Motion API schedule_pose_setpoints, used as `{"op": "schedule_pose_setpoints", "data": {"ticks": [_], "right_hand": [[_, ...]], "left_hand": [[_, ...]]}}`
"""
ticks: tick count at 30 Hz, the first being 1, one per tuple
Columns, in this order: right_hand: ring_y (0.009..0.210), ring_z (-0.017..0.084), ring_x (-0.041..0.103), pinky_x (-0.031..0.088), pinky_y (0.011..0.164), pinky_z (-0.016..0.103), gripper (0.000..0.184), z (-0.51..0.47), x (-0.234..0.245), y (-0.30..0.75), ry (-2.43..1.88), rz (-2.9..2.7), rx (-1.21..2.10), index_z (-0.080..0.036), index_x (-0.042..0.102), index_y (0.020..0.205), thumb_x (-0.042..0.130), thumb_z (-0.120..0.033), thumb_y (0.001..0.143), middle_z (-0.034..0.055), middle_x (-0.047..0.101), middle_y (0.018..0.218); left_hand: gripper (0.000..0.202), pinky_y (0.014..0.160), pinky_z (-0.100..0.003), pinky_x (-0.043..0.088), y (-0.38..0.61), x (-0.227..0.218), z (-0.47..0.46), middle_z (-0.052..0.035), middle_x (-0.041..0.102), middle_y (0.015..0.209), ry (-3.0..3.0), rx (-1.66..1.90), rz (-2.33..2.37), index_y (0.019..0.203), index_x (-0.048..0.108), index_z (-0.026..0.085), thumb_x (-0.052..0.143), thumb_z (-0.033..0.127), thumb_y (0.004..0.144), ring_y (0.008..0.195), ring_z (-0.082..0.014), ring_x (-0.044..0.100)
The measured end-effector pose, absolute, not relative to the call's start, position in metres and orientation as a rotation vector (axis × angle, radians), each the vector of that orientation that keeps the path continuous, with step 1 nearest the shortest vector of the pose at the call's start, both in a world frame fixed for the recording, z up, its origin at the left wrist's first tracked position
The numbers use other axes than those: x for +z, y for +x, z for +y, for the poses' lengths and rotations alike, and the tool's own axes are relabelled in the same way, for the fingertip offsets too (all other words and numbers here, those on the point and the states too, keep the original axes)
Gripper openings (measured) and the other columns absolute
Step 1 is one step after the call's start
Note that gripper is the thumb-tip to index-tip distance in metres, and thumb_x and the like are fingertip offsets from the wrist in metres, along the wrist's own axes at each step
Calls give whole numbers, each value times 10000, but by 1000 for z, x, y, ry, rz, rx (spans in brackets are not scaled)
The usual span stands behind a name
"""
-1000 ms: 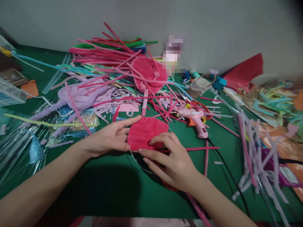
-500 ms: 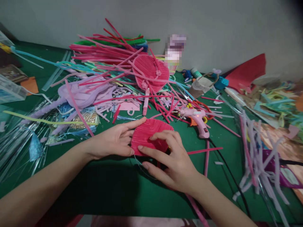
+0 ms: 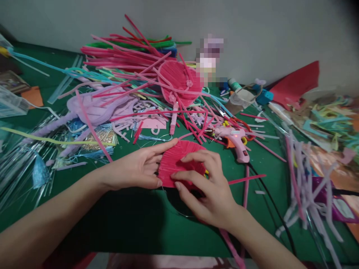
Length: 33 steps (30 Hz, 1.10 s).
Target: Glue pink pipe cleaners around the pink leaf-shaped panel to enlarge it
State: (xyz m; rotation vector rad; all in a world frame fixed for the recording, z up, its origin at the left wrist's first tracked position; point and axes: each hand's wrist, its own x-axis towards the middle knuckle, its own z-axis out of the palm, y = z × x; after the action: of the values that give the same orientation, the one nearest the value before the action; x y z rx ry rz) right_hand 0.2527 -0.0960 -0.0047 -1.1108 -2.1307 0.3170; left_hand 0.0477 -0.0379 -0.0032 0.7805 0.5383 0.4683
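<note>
Head view: a pink ribbed piece [image 3: 177, 161], rounded and made of pipe cleaners laid side by side, sits low over the green table [image 3: 126, 228], in the middle of the frame between the two hands. The left hand [image 3: 137, 171] grips its left edge, with the index finger stretched along the far rim and the thumb pressed against the near edge. The right hand [image 3: 209, 188] comes in from the near right and lies over the piece's right half; its fingers curl down onto the ribbed face and its thumb pinches the near rim. Both hands are thus closed on the same piece, their thumbs close together at its near edge. It may rest on the table, but the hands hide its underside.

Just beyond the right hand's fingers lies a pink glue gun [image 3: 235, 139], and its black cord [image 3: 270, 203] runs toward the near edge. Farther back a second pink ribbed shape [image 3: 179, 79] leans among a pile of pink pipe cleaners [image 3: 120, 59]. A lilac bundle [image 3: 98, 110] lies beyond the left hand, well apart from it. A red felt sheet [image 3: 297, 84] stands against the wall at the far right.
</note>
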Motion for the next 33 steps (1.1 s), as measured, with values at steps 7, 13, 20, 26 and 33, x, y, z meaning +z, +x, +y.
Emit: {"op": "schedule_pose_setpoints", "data": {"ticks": [7,13,20,26,33], "right_hand": [[1098,246,482,374,992,497,194,-96,-3,250,-1032,-2193,350,-236,676,1011,632,-189,828,86,537,1146],[1120,260,437,366,990,496,168,-95,-1,251,-1074,-2282,370,-234,658,981,576,-171,849,89,514,1184],[1118,274,409,370,970,484,135,-93,-1,256,-1071,-2316,317,-220,648,933,571,-164,838,91,490,1210],[1084,271,474,396,931,485,114,-90,1,261,-1142,-2196,244,-202,630,885,562,-136,822,97,551,1122],[1000,251,532,424,868,466,131,-86,2,272,-1230,-2011,71,-230,602,925,554,-141,842,84,570,1047]], "left_hand": [[848,929,-289,496,47,-4,-38,-103,520,1435,788,446,519,1463,347,305,687,2,747,1269,-257,523],[854,949,-286,479,52,-2,-42,-100,512,1441,785,432,523,1472,329,298,684,20,747,1305,-251,482],[892,982,-317,461,55,-1,-44,-115,507,1443,756,425,537,1485,303,276,681,1,725,1310,-256,475],[864,955,-369,479,48,2,-39,-103,590,1365,813,439,563,1464,354,300,713,54,717,1246,-291,542],[537,977,-400,454,51,2,-35,-88,636,1311,828,574,726,1369,515,271,638,309,848,1184,-294,586]]}}
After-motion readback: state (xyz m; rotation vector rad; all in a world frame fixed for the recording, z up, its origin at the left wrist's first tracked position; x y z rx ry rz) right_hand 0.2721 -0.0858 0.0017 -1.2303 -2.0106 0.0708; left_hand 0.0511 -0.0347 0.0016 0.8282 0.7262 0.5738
